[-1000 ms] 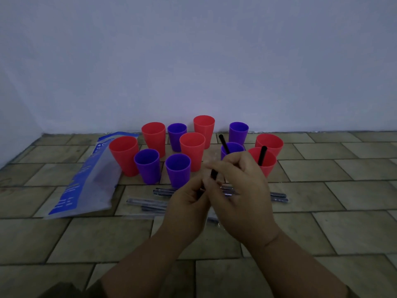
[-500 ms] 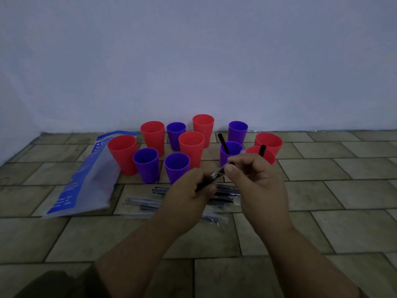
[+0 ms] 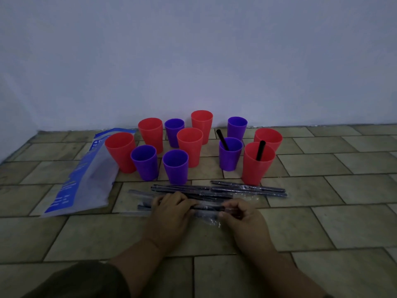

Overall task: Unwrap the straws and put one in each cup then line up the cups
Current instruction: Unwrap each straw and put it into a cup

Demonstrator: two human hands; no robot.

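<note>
Several red and purple cups stand grouped on the tiled floor by the wall. A black straw leans in one purple cup [image 3: 229,157], and another in the front red cup [image 3: 257,166]. Several wrapped straws [image 3: 247,188] lie in front of the cups. Low over the floor, my left hand [image 3: 171,214] grips a black straw [image 3: 207,207] held level. My right hand [image 3: 242,220] pinches the clear wrapper [image 3: 214,220] at the straw's right end. The straw's left part is hidden under my left fingers.
A blue and clear plastic bag [image 3: 86,179] lies flat to the left of the cups. The white wall [image 3: 193,61] rises right behind the cups. Bare tiles [image 3: 343,190] stretch to the right and in front.
Both hands came down from in front of the cups to just above the floor. The straw went from slanted to level, and my hands have drawn apart along it.
</note>
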